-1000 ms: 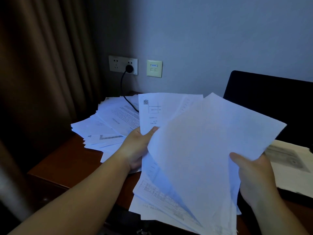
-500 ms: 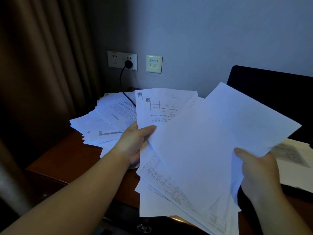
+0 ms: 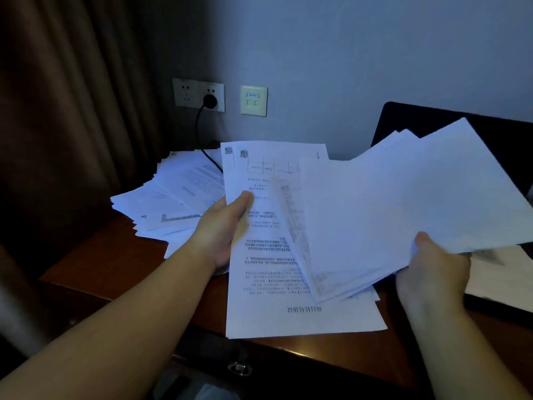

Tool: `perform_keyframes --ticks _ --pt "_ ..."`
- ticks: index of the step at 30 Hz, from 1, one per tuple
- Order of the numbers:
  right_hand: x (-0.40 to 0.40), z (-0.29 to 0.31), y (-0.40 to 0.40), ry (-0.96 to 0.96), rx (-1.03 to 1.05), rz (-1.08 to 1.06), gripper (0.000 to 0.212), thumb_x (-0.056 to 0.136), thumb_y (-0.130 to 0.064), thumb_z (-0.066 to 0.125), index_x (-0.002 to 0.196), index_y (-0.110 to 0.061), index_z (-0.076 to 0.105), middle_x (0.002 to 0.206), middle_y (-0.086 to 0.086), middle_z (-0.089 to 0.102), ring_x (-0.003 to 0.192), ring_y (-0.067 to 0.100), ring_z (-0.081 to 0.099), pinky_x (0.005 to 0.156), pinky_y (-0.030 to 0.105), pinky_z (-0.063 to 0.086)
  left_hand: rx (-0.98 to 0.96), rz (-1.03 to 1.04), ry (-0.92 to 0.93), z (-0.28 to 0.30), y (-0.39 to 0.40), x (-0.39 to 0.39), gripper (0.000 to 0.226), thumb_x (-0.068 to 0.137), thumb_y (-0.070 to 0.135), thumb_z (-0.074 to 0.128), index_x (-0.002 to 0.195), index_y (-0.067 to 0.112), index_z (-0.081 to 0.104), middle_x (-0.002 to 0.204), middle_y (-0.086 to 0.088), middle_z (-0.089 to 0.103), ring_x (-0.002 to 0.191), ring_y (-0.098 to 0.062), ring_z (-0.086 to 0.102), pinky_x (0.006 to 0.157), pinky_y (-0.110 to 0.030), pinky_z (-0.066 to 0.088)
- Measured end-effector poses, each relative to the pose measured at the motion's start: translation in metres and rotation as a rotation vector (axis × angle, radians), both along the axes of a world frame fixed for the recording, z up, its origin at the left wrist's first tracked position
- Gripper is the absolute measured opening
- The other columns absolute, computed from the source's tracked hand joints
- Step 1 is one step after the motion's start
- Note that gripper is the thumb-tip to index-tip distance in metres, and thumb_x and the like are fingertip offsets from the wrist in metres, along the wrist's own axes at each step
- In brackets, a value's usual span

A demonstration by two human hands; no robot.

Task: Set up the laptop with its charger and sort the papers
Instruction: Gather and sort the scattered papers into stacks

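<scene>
Papers being sorted rn: printed sheets (image 3: 288, 255) pinched by left hand (image 3: 227, 226), fanned bundle (image 3: 403, 203) gripped by right hand (image 3: 432, 272). Next, probably a sheet gets dealt onto the tabletop (image 3: 121, 255) pile (image 3: 173, 197).

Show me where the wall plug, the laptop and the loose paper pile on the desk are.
wall plug (image 3: 210, 101): head view, on the black plug body in the socket.
laptop (image 3: 403, 122): head view, on the dark screen's upper left.
paper pile (image 3: 161, 203): head view, on the top sheets.

The dark brown wooden worktop (image 3: 95, 267) carries a loose spread pile of papers (image 3: 173, 197) at its back left, and another printed sheet (image 3: 501, 272) lies at the right.
</scene>
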State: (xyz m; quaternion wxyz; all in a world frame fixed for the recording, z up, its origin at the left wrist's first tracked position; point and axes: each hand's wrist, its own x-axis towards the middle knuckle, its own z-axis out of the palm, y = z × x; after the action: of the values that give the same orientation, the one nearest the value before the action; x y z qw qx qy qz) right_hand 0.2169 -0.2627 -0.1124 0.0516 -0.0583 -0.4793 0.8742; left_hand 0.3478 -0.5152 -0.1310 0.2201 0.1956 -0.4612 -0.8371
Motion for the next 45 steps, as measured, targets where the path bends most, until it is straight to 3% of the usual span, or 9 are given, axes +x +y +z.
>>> perform_keyframes --ticks 4,9,15,24,30,36,39,41,45 --pt "-0.001 -0.003 -0.001 -0.015 0.039 0.049 0.051 0.09 0.008 0.058 0.132 -0.02 0.065 0.097 -0.014 0.071 0.064 -0.005 0.067 0.056 0.019 0.054 -0.024 0.01 0.004 0.0 0.003 0.0 0.027 0.103 0.028 0.063 0.125 0.015 0.067 0.116 -0.013 0.076 0.102 -0.033 0.075 0.072 -0.045 0.063" --pt "0.0 -0.01 -0.001 0.03 0.142 0.228 0.045 0.093 0.006 0.062 0.092 -0.038 0.074 0.086 -0.021 0.076 0.081 0.004 0.074 0.069 0.027 0.06 -0.048 0.038 0.011 0.0 0.004 0.0 0.02 0.102 0.029 0.064 0.114 0.017 0.074 0.113 -0.011 0.077 0.1 -0.028 0.076 0.073 -0.037 0.062" --pt "0.004 -0.012 0.001 0.039 0.231 0.377 0.032 0.093 0.007 0.065 0.121 -0.007 0.069 0.116 0.005 0.075 0.107 0.026 0.072 0.093 0.044 0.056 -0.114 -0.001 -0.026 0.001 0.006 0.003 0.024 0.098 0.033 0.069 0.113 0.016 0.074 0.107 -0.015 0.078 0.09 -0.032 0.077 0.068 -0.038 0.062" --pt "-0.002 -0.012 0.005 -0.015 0.224 0.328 0.027 0.094 0.0 0.067 0.107 -0.023 0.072 0.101 -0.01 0.077 0.095 0.014 0.073 0.079 0.032 0.058 -0.096 -0.102 0.033 0.001 0.006 0.005 0.03 0.097 0.011 0.064 0.126 0.01 0.067 0.115 -0.02 0.075 0.097 -0.037 0.076 0.07 -0.043 0.062" --pt "-0.001 -0.008 0.005 -0.034 0.195 0.309 0.025 0.094 -0.005 0.068 0.103 -0.027 0.071 0.098 -0.015 0.076 0.092 0.009 0.073 0.079 0.031 0.057 -0.137 -0.03 0.06 0.007 0.009 0.005 0.029 0.09 0.017 0.072 0.118 0.01 0.071 0.109 -0.017 0.077 0.093 -0.034 0.077 0.067 -0.039 0.062" --pt "0.0 -0.003 0.009 -0.035 0.125 0.365 0.028 0.097 -0.001 0.062 0.109 -0.024 0.071 0.097 -0.014 0.078 0.087 0.008 0.076 0.068 0.028 0.06 -0.216 -0.063 0.05 0.021 0.013 0.003 0.014 0.093 0.01 0.074 0.107 0.011 0.076 0.105 -0.018 0.078 0.09 -0.035 0.077 0.068 -0.041 0.061" --pt "0.002 -0.002 0.008 -0.027 0.118 0.418 0.033 0.099 0.001 0.059 0.122 -0.02 0.069 0.11 -0.007 0.077 0.096 0.015 0.075 0.079 0.036 0.059 -0.233 -0.066 0.043 0.027 0.018 0.001 0.029 0.078 0.007 0.081 0.106 0.013 0.077 0.102 -0.014 0.078 0.086 -0.031 0.077 0.068 -0.039 0.06" --pt "0.003 -0.002 0.008 -0.026 0.144 0.397 0.032 0.098 0.0 0.061 0.121 -0.02 0.069 0.109 -0.008 0.076 0.1 0.014 0.071 0.085 0.036 0.057 -0.224 -0.062 0.038 0.03 0.018 0.001 0.033 0.075 0.015 0.086 0.107 0.015 0.078 0.102 -0.011 0.079 0.083 -0.027 0.077 0.067 -0.036 0.06" --pt "0.004 -0.001 0.009 0.012 0.185 0.312 0.031 0.097 -0.001 0.063 0.116 -0.025 0.068 0.101 -0.018 0.073 0.096 0.001 0.066 0.074 0.019 0.052 -0.226 -0.022 0.035 0.03 0.017 0.001 0.047 0.077 0.044 0.08 0.116 0.017 0.074 0.111 -0.008 0.078 0.093 -0.024 0.078 0.068 -0.034 0.061"
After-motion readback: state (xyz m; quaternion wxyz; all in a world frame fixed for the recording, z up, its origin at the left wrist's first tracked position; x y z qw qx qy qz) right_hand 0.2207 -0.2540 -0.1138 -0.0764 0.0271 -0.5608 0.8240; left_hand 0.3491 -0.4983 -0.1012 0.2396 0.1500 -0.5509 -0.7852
